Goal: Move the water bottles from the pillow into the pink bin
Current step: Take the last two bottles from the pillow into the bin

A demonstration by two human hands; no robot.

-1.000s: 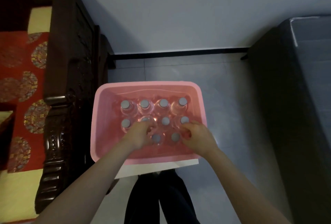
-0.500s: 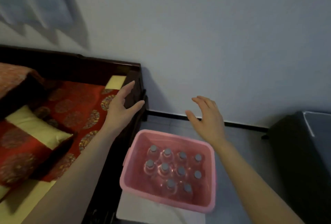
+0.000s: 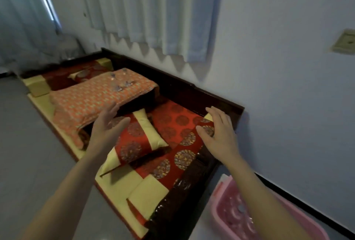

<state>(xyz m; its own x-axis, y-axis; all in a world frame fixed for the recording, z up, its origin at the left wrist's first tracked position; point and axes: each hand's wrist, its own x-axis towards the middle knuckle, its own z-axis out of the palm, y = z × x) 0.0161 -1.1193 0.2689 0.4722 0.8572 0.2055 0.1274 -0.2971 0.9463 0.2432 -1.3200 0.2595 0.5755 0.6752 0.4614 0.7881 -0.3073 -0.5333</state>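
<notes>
Several clear water bottles point(image 3: 120, 82) lie on an orange patterned pillow point(image 3: 92, 97) at the far middle of a dark wooden bench. The pink bin point(image 3: 221, 207) sits at the bottom right on the floor, with bottle caps showing inside it. My left hand point(image 3: 109, 126) is raised over the bench with fingers spread and nothing in it. My right hand point(image 3: 219, 136) hovers over the bench's near right corner, fingers apart and empty. Both hands are well short of the bottles.
The dark wooden bench point(image 3: 192, 182) carries red and gold cushions, and a small red and yellow pillow point(image 3: 140, 139) lies between my hands. White curtains point(image 3: 146, 9) hang on the wall behind. Grey floor point(image 3: 28, 153) spreads to the left.
My view swung left from the pink bin to the bench. Both hands left the bottles in the bin and rose, empty, over the bench cushions.
</notes>
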